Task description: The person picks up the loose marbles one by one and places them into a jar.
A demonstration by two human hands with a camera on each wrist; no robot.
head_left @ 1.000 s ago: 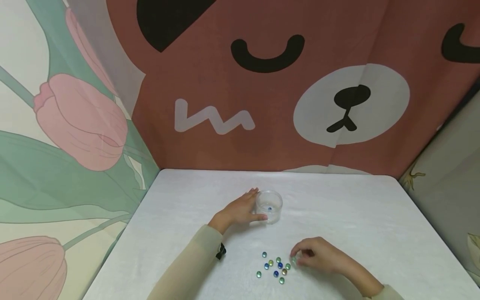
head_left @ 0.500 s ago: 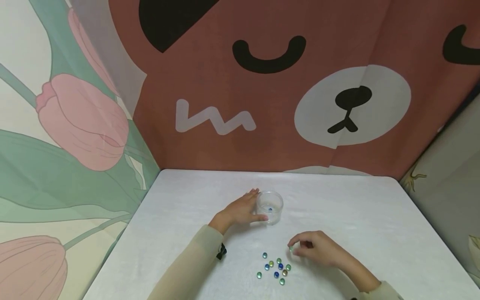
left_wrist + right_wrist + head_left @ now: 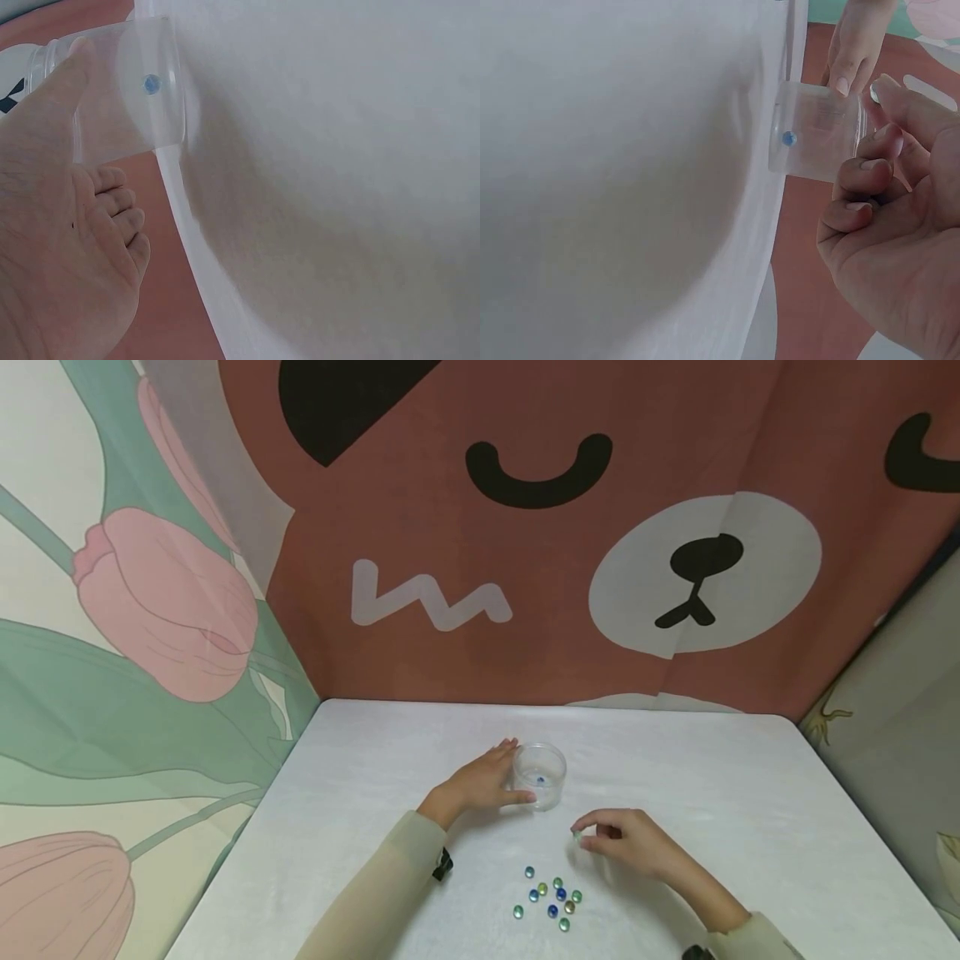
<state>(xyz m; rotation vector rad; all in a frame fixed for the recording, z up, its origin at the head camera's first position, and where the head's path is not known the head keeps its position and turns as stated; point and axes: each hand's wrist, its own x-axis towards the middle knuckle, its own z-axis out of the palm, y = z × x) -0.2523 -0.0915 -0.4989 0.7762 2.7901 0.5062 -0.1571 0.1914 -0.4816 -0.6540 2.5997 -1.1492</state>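
My left hand (image 3: pixel 480 779) holds a clear plastic jar (image 3: pixel 551 789) from its left side, thumb across the front and fingers along the far side. Inside the jar, a blue glass marble (image 3: pixel 151 84) lies at the bottom. To the right of the jar and nearer the front, my right hand (image 3: pixel 630 841) pinches a pale green glass marble (image 3: pixel 577 837) between thumb and index finger. In the right wrist view that marble shows at the fingertips, with the other fingers curled in. Several green, blue and amber marbles (image 3: pixel 561 894) lie loosely grouped on the table below the right hand.
The table (image 3: pixel 697 760) has a white cloth cover. Behind it stands a brown bear-print curtain (image 3: pixel 420 660), and a tulip-print curtain (image 3: pixel 165 610) borders the left side. A dark wrist strap (image 3: pixel 443 864) sits at the left sleeve.
My right hand has lifted the pale green marble away from the group and carried it forward and slightly left, toward the jar. The left hand and the jar have stayed put.
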